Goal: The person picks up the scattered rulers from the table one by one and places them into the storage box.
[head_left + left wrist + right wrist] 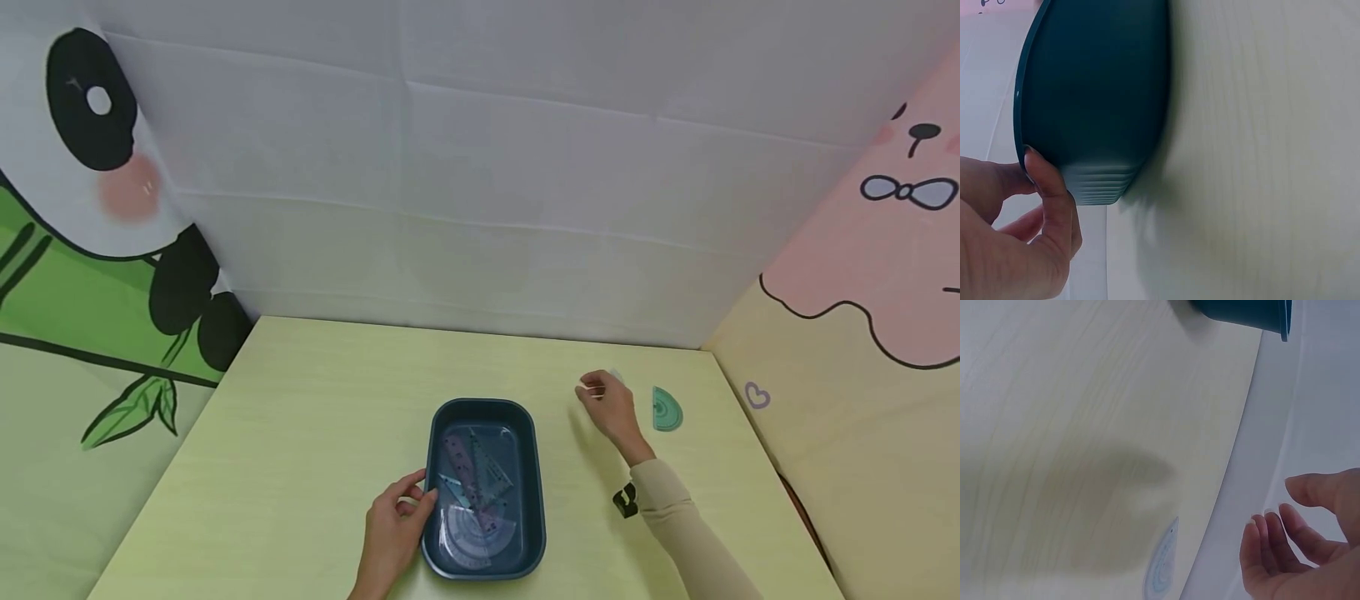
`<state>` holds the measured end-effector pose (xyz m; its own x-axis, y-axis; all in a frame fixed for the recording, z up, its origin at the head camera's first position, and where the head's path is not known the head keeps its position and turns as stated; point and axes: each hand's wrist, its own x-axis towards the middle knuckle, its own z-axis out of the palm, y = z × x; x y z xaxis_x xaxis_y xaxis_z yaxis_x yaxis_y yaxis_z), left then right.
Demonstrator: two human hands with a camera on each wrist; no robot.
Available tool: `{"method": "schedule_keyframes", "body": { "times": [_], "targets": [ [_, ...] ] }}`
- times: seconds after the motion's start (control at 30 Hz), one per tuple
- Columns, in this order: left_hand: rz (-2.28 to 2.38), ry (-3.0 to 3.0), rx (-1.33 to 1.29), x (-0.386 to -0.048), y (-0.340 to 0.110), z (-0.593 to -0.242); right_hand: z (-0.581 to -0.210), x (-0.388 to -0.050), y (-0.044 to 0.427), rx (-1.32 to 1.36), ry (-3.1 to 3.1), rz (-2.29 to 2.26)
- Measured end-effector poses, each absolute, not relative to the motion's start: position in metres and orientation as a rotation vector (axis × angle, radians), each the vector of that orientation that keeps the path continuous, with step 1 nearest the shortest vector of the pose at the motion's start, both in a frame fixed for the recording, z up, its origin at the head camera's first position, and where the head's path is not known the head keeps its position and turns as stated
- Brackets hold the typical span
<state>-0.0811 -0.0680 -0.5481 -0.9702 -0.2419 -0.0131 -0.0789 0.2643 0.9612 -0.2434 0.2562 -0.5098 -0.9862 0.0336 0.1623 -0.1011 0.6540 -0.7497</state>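
Observation:
A dark blue plastic bin (pixel 538 500) stands near the front of the table. My left hand (pixel 396 523) pinches its left rim between thumb and fingers; the left wrist view shows the grip on the rim (pixel 1018 106). Inside lie a purplish ruler (pixel 459 460), a clear set square (pixel 491 477), a smaller bluish triangular piece (pixel 455 492) and a clear protractor (pixel 480 546). My right hand (pixel 611 410) hovers above the table, right of the bin, fingers loosely bent and holding nothing. Beside it lies a green protractor (pixel 667 409). A pale clear protractor (pixel 1163 565) is mostly hidden behind that hand in the head view.
The pale yellow table (pixel 337 400) meets a white cloth wall (pixel 480 208) at the back. Printed cloths hang on the left and right sides. A small black clip-like object (pixel 626 501) is by the right sleeve.

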Motion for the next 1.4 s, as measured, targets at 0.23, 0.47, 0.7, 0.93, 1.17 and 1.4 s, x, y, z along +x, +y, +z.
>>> {"method": "schedule_keyframes", "body": {
  "times": [0.23,0.47,0.7,0.93,1.17,1.4],
  "targets": [
    [-1.798,-2.399,0.3,-0.081,-0.069,-0.547,-0.511,-0.246,0.26,0.006,-2.698,1.23],
    [-1.798,-2.407,0.312,-0.081,-0.069,-0.546,-0.516,-0.25,0.265,-0.026,-2.698,1.228],
    [-1.795,-2.402,0.311,-0.081,-0.069,-0.546,-0.52,-0.254,0.271,-0.089,-2.702,1.23],
    [-1.828,-2.389,0.329,-0.08,-0.068,-0.545,-0.521,-0.254,0.276,-0.147,-2.728,1.24],
    [-1.824,-2.392,0.342,-0.08,-0.068,-0.547,-0.525,-0.256,0.281,-0.19,-2.749,1.241],
    [-1.831,-2.4,0.374,-0.081,-0.067,-0.547,-0.528,-0.257,0.285,-0.225,-2.761,1.236]
  ]
}}
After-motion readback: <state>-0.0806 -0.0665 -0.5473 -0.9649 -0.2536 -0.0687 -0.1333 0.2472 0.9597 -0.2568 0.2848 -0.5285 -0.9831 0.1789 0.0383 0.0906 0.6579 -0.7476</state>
